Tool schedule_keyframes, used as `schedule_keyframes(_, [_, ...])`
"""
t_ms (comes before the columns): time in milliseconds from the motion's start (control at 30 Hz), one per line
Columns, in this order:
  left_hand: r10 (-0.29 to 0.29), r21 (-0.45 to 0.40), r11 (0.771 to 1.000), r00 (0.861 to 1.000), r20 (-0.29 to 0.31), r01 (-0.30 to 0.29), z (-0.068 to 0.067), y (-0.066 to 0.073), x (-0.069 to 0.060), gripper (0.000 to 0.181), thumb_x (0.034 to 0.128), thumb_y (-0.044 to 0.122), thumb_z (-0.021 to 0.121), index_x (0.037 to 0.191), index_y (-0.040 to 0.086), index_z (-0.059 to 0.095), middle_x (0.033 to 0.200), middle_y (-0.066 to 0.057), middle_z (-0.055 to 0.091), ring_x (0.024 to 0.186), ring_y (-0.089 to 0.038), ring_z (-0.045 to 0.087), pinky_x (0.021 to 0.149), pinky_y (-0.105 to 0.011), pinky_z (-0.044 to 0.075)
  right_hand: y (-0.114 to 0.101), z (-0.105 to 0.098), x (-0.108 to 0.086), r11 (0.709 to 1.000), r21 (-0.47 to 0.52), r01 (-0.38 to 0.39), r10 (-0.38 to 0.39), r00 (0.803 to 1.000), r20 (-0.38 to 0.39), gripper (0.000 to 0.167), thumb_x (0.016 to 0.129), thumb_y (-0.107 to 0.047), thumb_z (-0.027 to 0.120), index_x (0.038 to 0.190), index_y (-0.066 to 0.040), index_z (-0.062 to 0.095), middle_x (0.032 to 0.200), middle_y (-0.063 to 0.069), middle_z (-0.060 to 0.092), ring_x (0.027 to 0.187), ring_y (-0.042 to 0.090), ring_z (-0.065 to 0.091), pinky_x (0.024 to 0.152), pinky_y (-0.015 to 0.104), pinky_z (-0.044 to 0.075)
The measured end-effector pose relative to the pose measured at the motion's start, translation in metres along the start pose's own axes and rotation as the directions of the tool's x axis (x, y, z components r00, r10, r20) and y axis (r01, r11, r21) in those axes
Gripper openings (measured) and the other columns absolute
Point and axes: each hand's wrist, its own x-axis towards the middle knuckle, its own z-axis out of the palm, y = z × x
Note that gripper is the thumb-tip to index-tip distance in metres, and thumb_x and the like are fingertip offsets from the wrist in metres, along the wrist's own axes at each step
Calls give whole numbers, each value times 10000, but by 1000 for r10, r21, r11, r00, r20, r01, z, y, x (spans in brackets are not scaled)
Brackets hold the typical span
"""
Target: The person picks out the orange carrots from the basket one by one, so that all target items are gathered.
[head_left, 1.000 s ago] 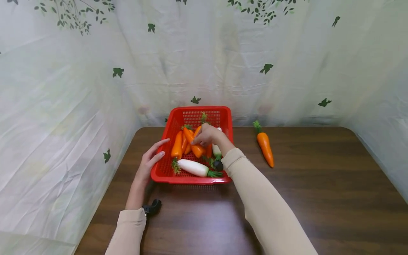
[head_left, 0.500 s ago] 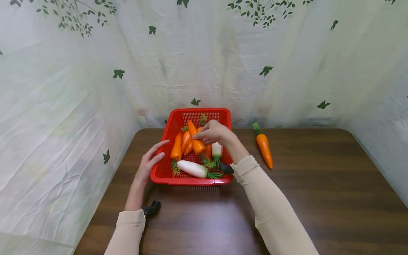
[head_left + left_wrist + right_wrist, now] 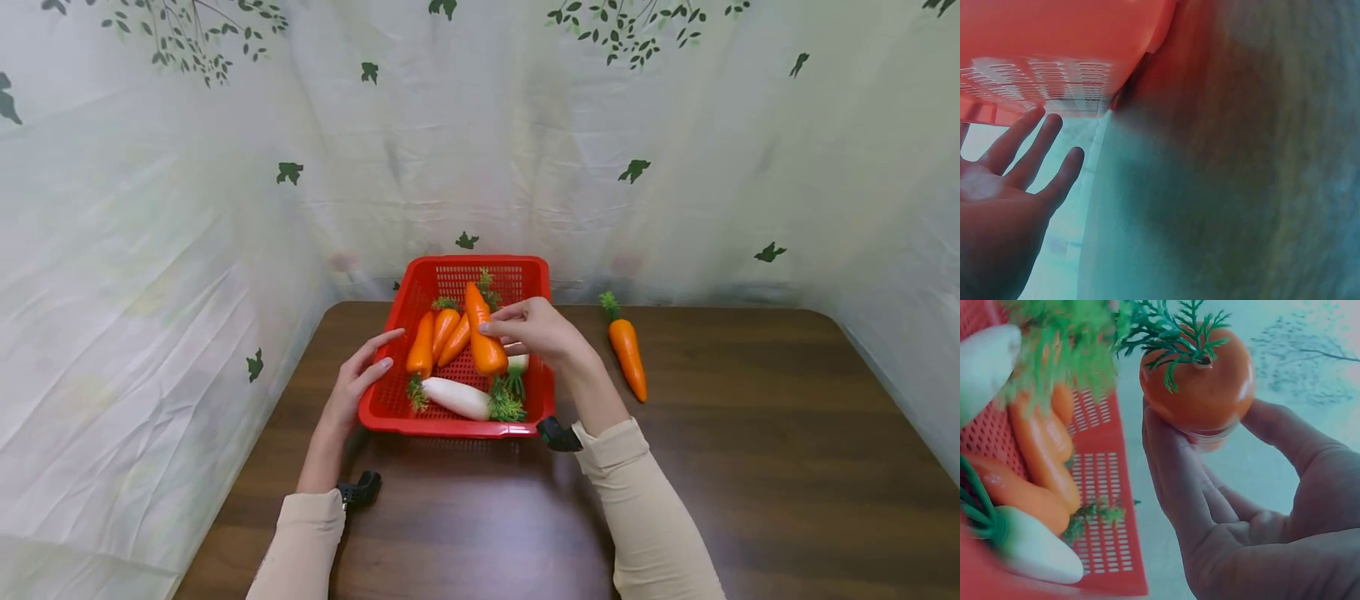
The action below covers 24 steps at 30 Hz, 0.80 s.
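In the head view my right hand (image 3: 542, 332) pinches an orange carrot (image 3: 484, 333) between thumb and fingers, above the red basket (image 3: 453, 427). Its tip points away and its green top hangs toward me. The right wrist view shows the same carrot (image 3: 1197, 394) end-on, held clear of the basket wall. My left hand (image 3: 352, 383) rests at the basket's left rim with fingers extended; in the left wrist view these fingers (image 3: 1038, 150) are spread beside the slotted outer wall. Inside lie several carrots (image 3: 421, 346) and a white radish (image 3: 457, 398). A second white radish (image 3: 517, 363) is partly hidden.
Another carrot (image 3: 627, 358) lies on the brown wooden table (image 3: 750, 450), right of the basket. A pale leaf-patterned cloth (image 3: 495, 167) hangs behind the table and along both sides. Black straps (image 3: 360, 489) sit on the wrists.
My right hand has lifted the carrot from the pile and moved it right and toward me, its green top now showing. The left hand has stayed at the rim.
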Motion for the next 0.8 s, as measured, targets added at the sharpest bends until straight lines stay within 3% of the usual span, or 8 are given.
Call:
schedule_keyframes(133, [2, 2, 1000, 1000, 3, -2, 1, 0, 0, 500, 1101, 287, 519, 1592, 210, 466, 1630, -84, 438, 1377, -332, 544, 981, -311, 595, 8, -3, -16, 998, 52, 29, -28, 999, -27, 430, 964, -226, 776, 1284, 46, 688, 1114, 166, 775, 950, 237, 762, 937, 449, 634])
schedule_keyframes(433, [5, -3, 1000, 1000, 25, -4, 1, 1, 3, 503, 1099, 263, 514, 1592, 183, 460, 1632, -119, 424, 1351, -335, 561, 972, -315, 600, 24, -1, -36, 983, 172, 60, -47, 996, -79, 440, 991, -191, 736, 1329, 75, 648, 1267, 189, 699, 957, 175, 739, 952, 432, 629])
schedule_keyframes(800, [-8, -23, 1000, 1000, 11, 8, 0, 1, 0, 502, 1093, 266, 530, 1585, 191, 467, 1618, -126, 433, 1307, -276, 603, 952, -332, 612, 20, 0, -39, 986, 138, 95, -85, 993, -82, 433, 990, -210, 734, 1328, 49, 659, 1234, 172, 723, 943, 177, 741, 892, 376, 647])
